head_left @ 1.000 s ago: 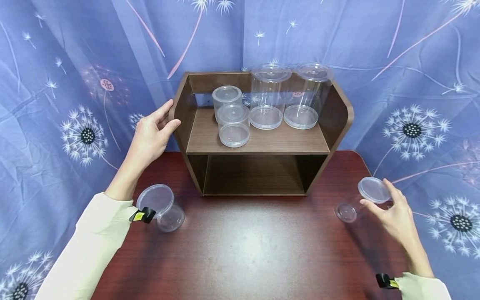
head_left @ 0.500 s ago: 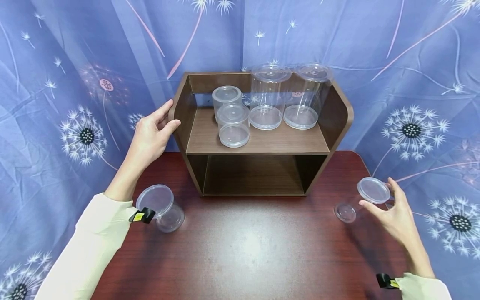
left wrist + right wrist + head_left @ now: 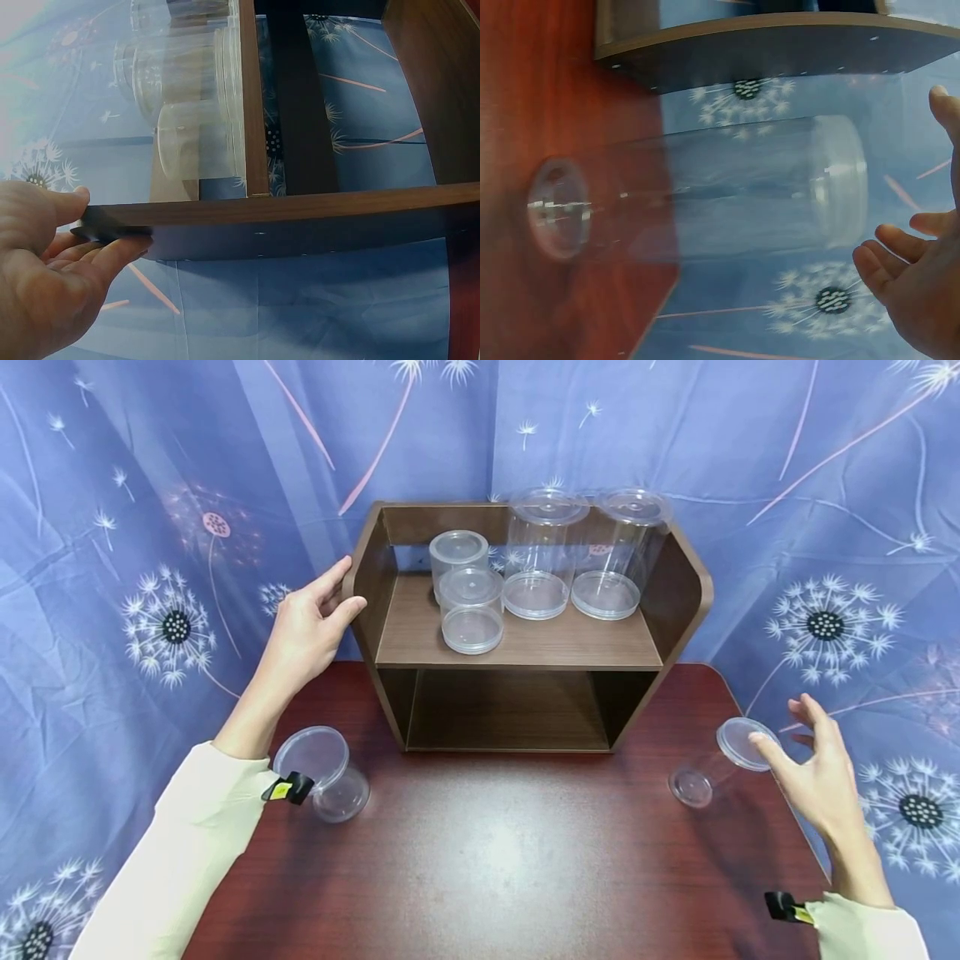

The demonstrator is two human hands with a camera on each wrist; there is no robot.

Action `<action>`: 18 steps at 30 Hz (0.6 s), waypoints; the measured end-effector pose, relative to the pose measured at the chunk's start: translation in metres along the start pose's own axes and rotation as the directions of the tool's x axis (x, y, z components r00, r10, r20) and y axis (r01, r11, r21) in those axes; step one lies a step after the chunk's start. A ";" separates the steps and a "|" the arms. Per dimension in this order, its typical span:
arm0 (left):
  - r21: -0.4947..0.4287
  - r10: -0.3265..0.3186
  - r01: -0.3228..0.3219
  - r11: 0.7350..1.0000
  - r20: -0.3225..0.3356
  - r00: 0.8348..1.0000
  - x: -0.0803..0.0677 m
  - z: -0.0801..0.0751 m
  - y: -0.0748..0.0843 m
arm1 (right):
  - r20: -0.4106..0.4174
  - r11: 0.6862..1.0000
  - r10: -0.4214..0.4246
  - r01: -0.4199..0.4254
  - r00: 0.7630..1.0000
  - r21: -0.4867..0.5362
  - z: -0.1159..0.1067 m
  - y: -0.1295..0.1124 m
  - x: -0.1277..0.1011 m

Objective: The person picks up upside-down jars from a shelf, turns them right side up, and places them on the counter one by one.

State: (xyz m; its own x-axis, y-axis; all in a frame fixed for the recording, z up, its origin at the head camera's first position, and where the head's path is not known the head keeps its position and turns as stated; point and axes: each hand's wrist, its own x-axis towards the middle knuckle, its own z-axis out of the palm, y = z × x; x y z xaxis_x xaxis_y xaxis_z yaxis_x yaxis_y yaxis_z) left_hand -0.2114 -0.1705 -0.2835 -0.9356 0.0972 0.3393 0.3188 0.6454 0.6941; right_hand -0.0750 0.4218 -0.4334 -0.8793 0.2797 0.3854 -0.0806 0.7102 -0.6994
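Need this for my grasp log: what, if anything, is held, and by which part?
The left hand grips the brown shelf by the front edge of its left side panel. The right hand, apart from the tall clear jar, holds nothing.

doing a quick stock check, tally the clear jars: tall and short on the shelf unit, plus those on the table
Tall clear jars on the brown shelf unit: 2
Short clear jars there: 2
Clear jars on the red-brown table: 2
Total: 6
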 end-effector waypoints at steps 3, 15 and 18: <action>-0.002 0.001 -0.001 1.000 -0.001 1.000 0.000 0.000 0.000 | -0.017 0.999 -0.033 0.033 0.999 0.006 -0.004 -0.011 0.007; 0.001 0.003 -0.003 1.000 0.001 1.000 -0.001 -0.001 0.002 | 0.056 0.989 -0.074 0.066 0.996 0.130 -0.019 -0.063 0.044; -0.005 0.008 -0.008 1.000 0.003 1.000 -0.002 -0.001 0.004 | 0.056 0.983 -0.114 0.105 0.992 0.149 -0.019 -0.077 0.055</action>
State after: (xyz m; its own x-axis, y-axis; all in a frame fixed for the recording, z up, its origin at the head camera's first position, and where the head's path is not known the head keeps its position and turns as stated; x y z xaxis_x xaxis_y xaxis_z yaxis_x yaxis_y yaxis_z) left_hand -0.2082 -0.1694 -0.2807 -0.9334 0.1049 0.3432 0.3274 0.6407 0.6945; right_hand -0.1081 0.3947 -0.3467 -0.8894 0.1600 0.4282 -0.2413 0.6312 -0.7371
